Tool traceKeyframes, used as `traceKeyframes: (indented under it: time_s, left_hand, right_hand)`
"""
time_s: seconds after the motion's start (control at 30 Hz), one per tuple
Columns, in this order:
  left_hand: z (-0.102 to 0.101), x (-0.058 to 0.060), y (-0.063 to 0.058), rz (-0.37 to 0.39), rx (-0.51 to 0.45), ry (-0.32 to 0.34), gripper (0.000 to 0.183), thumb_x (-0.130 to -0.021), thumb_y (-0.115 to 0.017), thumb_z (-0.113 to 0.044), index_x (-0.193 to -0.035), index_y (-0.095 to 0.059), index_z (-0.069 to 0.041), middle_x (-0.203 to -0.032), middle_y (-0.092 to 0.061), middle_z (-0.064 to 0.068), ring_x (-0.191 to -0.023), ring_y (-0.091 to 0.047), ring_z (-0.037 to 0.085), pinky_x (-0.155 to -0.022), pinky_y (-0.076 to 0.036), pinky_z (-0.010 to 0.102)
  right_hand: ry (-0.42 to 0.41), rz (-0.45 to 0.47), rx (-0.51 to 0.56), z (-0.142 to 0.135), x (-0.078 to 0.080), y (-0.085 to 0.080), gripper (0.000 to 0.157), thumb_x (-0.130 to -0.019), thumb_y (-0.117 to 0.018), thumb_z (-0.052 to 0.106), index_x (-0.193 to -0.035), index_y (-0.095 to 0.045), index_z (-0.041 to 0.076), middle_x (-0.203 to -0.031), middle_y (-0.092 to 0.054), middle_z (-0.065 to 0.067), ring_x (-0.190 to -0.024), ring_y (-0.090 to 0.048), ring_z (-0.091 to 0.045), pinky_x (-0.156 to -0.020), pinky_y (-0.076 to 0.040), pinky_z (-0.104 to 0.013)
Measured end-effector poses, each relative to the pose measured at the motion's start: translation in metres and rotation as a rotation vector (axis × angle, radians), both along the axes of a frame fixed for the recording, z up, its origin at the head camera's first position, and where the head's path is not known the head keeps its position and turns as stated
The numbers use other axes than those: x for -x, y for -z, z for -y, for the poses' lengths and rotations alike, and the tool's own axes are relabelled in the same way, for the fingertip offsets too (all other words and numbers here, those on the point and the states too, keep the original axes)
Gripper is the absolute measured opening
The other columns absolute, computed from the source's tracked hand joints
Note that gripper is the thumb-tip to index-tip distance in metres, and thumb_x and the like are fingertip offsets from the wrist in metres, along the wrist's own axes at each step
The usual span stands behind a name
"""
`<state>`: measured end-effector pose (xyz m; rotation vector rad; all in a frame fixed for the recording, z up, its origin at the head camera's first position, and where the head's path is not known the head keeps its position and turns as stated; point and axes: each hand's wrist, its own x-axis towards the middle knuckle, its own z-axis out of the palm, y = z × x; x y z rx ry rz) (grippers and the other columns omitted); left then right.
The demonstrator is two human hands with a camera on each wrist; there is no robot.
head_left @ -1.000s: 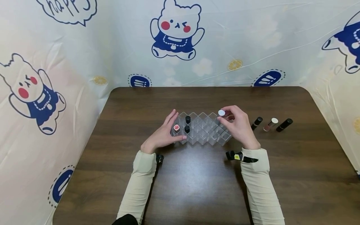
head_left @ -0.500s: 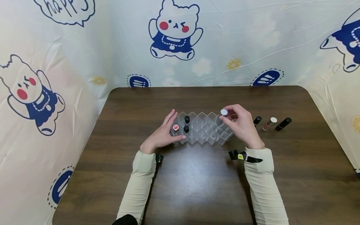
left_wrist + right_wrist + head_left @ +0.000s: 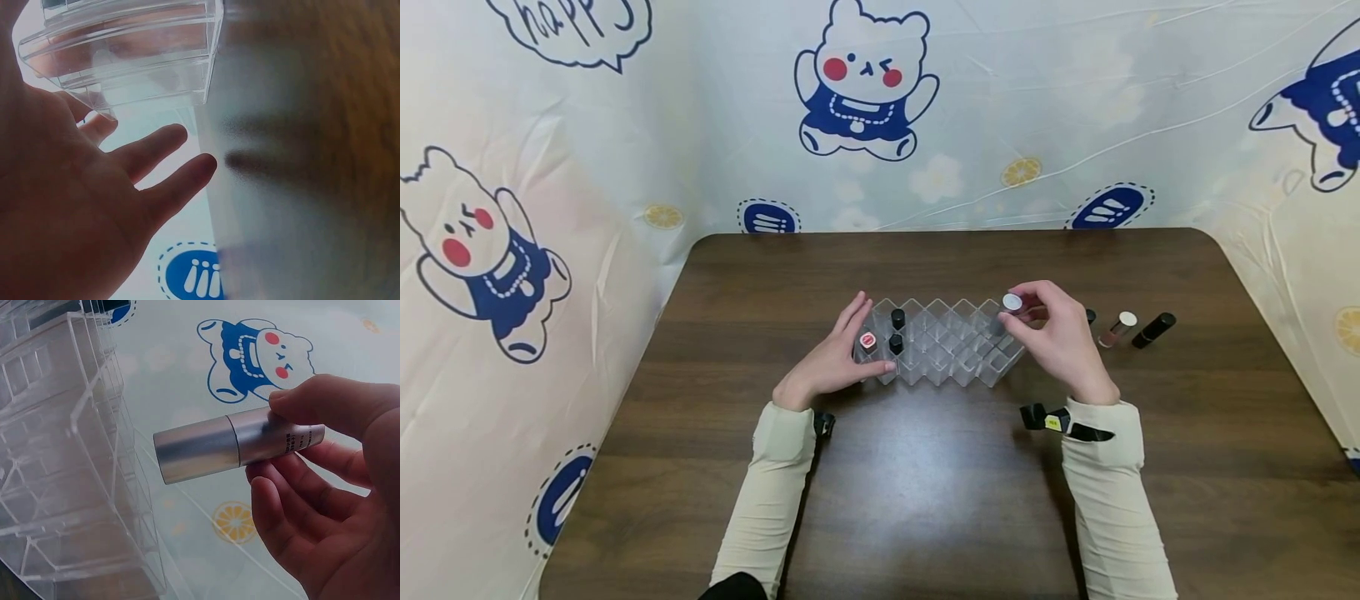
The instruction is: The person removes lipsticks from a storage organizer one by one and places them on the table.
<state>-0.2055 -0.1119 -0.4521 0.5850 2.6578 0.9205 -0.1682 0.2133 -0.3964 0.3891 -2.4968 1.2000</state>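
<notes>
A clear plastic lipstick organizer (image 3: 940, 354) with diamond-shaped compartments stands mid-table. My left hand (image 3: 823, 364) spans its left end, thumb along the front and fingers straight at the side. In the left wrist view, two fingers (image 3: 181, 181) stretch out beneath the clear organizer (image 3: 140, 72). My right hand (image 3: 1063, 350) pinches a silver lipstick (image 3: 200, 449) near its labelled end, beside the organizer wall in the right wrist view. From the head, that lipstick (image 3: 1012, 302) shows its pale end over the organizer's back right corner. A red-topped tube (image 3: 868, 341) and two black-capped tubes (image 3: 898, 318) occupy left compartments.
Right of my right hand lie a black tube (image 3: 1153, 331) and a pinkish tube with a white cap (image 3: 1120, 328). Another black tube (image 3: 1091, 317) is mostly hidden behind the hand. A patterned cloth (image 3: 970, 108) hangs behind the brown table (image 3: 925, 483).
My right hand has shifted a little to the right with the silver lipstick, along the organizer's back right side. The left hand stays at the left end.
</notes>
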Motion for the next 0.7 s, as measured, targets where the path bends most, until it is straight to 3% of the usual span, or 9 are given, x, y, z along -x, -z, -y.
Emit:
traceKeyframes:
  time_s: [0.33,0.4,0.57,0.63,0.7]
  left_hand:
    - [0.0,0.0,0.001,0.0,-0.001,-0.005,0.099,-0.067,-0.057,-0.071,-0.139,0.006,-0.044,-0.144,0.016,-0.027,-0.134,-0.023,0.016,-0.097,-0.038,0.043]
    - [0.0,0.0,0.001,0.002,0.0,-0.005,0.099,-0.067,-0.056,-0.071,-0.139,0.006,-0.044,-0.144,0.017,-0.028,-0.134,-0.025,0.016,-0.097,-0.038,0.043]
    - [0.0,0.0,0.0,0.008,-0.001,-0.005,0.099,-0.067,-0.057,-0.071,-0.139,0.006,-0.044,-0.142,0.018,-0.03,-0.133,-0.025,0.016,-0.097,-0.038,0.042]
    - [0.0,0.0,-0.001,0.009,-0.003,-0.004,0.098,-0.067,-0.057,-0.07,-0.139,0.006,-0.044,-0.142,0.018,-0.03,-0.133,-0.025,0.016,-0.097,-0.038,0.042]
    - [0.0,0.0,-0.001,0.011,-0.004,-0.004,0.098,-0.067,-0.057,-0.07,-0.139,0.006,-0.044,-0.142,0.018,-0.03,-0.133,-0.025,0.016,-0.097,-0.038,0.042]
  right_hand:
    - [0.024,0.009,0.003,-0.012,-0.007,0.0,0.031,-0.076,-0.071,0.013,-0.104,-0.059,0.008,-0.092,-0.059,-0.002,-0.075,-0.055,-0.011,-0.067,-0.048,-0.019]
    - [0.027,0.004,0.005,-0.01,-0.011,-0.007,0.031,-0.075,-0.071,0.009,-0.103,-0.059,0.004,-0.091,-0.06,-0.006,-0.074,-0.055,-0.012,-0.067,-0.046,-0.014]
    - [0.023,0.004,-0.014,-0.016,-0.013,-0.008,0.03,-0.075,-0.071,0.007,-0.102,-0.059,0.003,-0.092,-0.059,-0.006,-0.074,-0.056,-0.013,-0.067,-0.049,-0.022]
    - [0.026,0.013,-0.024,-0.022,-0.009,0.0,0.03,-0.076,-0.07,0.01,-0.103,-0.058,0.006,-0.093,-0.059,-0.002,-0.075,-0.056,-0.013,-0.067,-0.05,-0.026]
    - [0.037,0.026,-0.031,-0.025,-0.011,-0.001,0.03,-0.076,-0.07,0.011,-0.103,-0.059,0.007,-0.093,-0.059,-0.002,-0.076,-0.056,-0.012,-0.068,-0.049,-0.023]
